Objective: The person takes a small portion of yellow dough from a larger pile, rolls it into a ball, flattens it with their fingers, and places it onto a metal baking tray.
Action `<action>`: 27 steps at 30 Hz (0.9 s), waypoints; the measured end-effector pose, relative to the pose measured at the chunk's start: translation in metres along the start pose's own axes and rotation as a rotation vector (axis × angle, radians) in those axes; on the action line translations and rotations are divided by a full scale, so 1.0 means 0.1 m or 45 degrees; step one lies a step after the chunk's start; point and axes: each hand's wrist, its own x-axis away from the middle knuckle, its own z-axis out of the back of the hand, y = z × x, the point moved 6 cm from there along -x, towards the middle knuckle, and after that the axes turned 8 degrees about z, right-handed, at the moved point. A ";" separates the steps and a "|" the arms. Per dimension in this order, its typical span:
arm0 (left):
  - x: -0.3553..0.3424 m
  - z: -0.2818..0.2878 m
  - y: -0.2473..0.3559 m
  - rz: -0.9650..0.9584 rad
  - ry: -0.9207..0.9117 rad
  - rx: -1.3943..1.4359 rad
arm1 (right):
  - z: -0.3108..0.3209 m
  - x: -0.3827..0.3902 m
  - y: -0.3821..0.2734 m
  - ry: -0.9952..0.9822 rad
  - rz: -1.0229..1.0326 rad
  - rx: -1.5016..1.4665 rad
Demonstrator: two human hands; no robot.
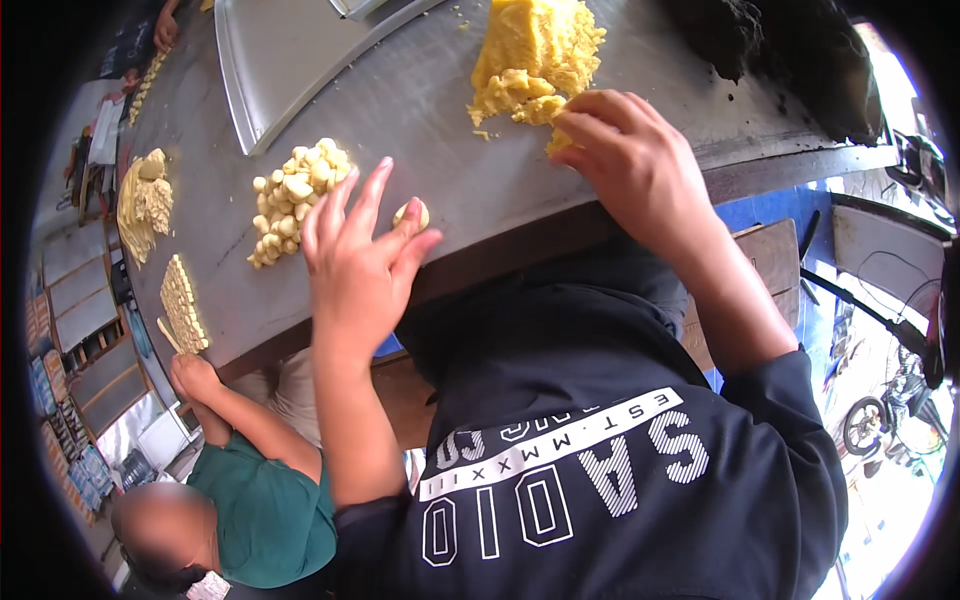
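Observation:
My left hand (355, 250) hovers over the table with its fingers spread. A small pale dough ball (404, 213) shows just behind its index finger; whether they touch I cannot tell. Beside its fingertips lies a heap of small pale dough balls (298, 190). My right hand (640, 165) is closed at the fingertips on the near edge of a large crumbly yellow dough mass (535, 50). A bit of yellow dough (558, 142) pokes out below those fingers.
On the grey metal table (430, 120) rests a metal tray (245, 110). Further left are another dough lump (145, 205) and neat rows of small pieces (180, 305), by a co-worker in green (265, 510). A black plastic bag (815, 75) lies at the right.

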 end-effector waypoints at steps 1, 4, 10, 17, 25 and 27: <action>-0.18 0.00 -0.01 -0.064 0.002 -0.003 | -0.02 0.01 -0.05 -0.010 0.060 0.053; -0.75 -0.03 0.19 -0.188 0.636 0.139 | -0.12 -0.09 -0.15 -0.203 0.129 0.150; -0.88 -0.47 0.23 -0.243 0.707 0.253 | 0.02 -0.09 -0.01 -0.007 -0.015 0.106; -0.56 -0.40 0.44 -0.607 0.605 0.476 | -0.11 -0.14 -0.02 -0.044 0.230 0.101; -0.25 -0.15 -0.28 0.212 0.450 0.310 | 0.10 -0.10 0.04 -0.007 0.073 -0.257; 0.24 -0.18 -0.23 0.316 0.224 -0.197 | 0.09 0.01 0.00 -0.050 0.031 -0.149</action>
